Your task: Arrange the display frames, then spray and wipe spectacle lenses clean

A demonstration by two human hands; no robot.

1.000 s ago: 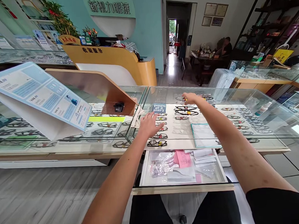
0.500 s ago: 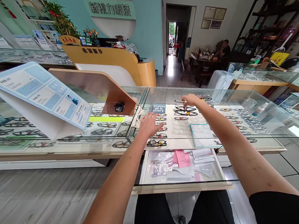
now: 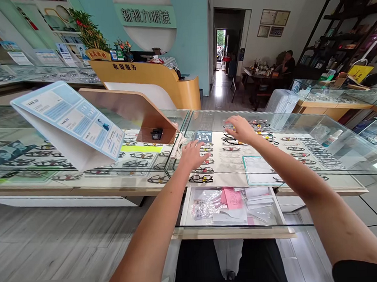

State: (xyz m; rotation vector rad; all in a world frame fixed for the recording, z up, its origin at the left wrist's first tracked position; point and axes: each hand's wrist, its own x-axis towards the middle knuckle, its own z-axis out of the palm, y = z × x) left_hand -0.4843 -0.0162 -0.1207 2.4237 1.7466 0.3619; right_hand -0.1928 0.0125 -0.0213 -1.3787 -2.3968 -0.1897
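Note:
My left hand is over the glass display case, near its left divider. Its fingers are stretched out and apart, and it holds nothing. A column of eyeglasses lies beneath and beside it. Farther back and to the right, my right hand has its fingers spread, with nothing seen in them. Black-framed eyeglasses lie just below that hand, partly hidden by it. Another pair of eyeglasses lies a little nearer to me. A white sheet with a teal border lies near my right forearm.
Below the case an open drawer holds plastic bags, white boxes and pink paper. A blue-and-white tent card and a wooden-backed mirror or stand stand at left. A spray bottle is at right. A person sits far back.
My right hand has come off the eyeglasses, its fingers opening, and moved slightly. The left hand stays over the same spot. The whole view has shifted a little.

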